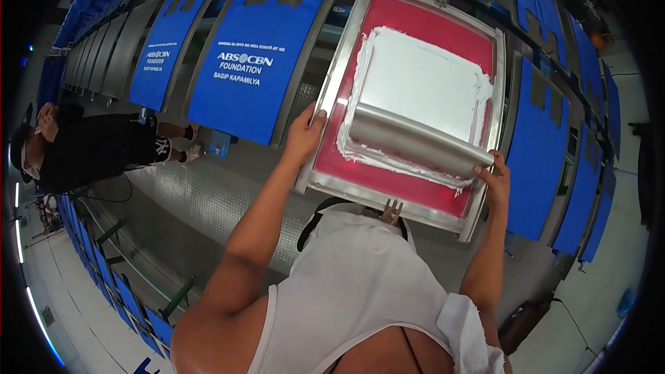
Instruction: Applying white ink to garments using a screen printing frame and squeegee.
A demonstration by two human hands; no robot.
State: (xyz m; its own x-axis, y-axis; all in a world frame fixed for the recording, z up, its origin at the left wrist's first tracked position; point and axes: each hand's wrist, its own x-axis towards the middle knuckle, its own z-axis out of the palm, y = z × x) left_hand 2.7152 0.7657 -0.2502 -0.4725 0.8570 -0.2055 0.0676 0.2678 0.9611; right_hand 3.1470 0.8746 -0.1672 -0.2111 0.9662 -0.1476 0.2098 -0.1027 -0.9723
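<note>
A screen-printing frame [493, 90] with a metal border and red mesh lies tilted in front of me. White ink [422, 69] covers much of the mesh, with ragged edges. Across its lower part rests a wide metal squeegee [415, 135], slanting down to the right. My left hand [305, 137] is closed on the left rail of the frame, thumb on top. On the opposite rail my right hand [494, 176] is closed, with its thumb at the right end of the squeegee. What lies under the frame is hidden.
Blue printed fabric pieces [242, 90] lie on metal boards left of the frame, and more blue pieces [537, 159] on boards to the right. A person in dark clothes [97, 138] stands at the left. A white cloth [471, 332] hangs near my right arm.
</note>
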